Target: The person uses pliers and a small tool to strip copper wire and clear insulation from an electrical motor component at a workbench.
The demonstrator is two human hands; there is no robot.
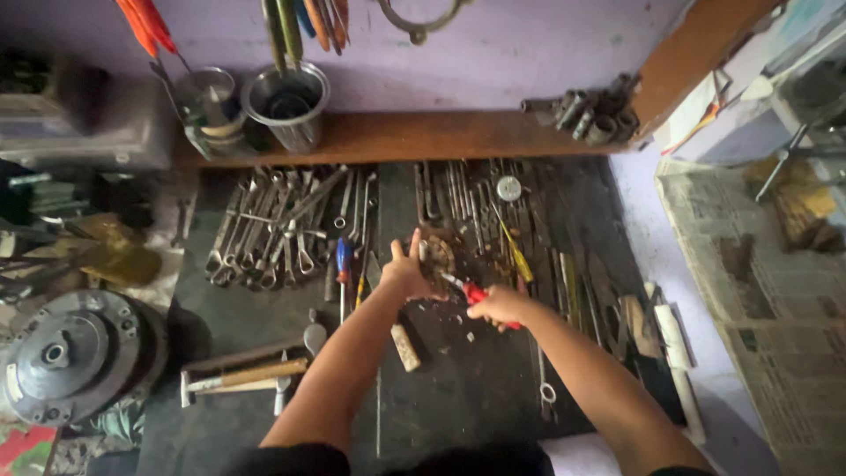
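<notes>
Down on the dark mat (458,388), seen from the head camera, both bare hands meet near the middle. The left hand (407,271) is closed around a small rusty round part (436,256), thumb raised beside it, holding it just above the mat. The right hand (499,307) grips a red-handled tool (474,293) whose thin metal tip points up and left and touches the rusty part. So the part sits between the two hands, in the left one and just beyond the right one's knuckles.

Just left of the left hand lies a blue-handled screwdriver (343,261), and beyond it a heap of spanners (273,229) spread across the mat. Behind the hands more thin steel tools lie in rows, with a yellow-handled screwdriver (518,257) just right of the part. Below the left forearm rests a short wooden handle (405,346); further left is a hammer (247,375). A round metal disc assembly (75,353) sits at the far left. On the wooden shelf (423,137) stands a steel cup (289,106), with sockets (590,115) at the shelf's right end. Newspaper (758,291) covers the surface on the right.
</notes>
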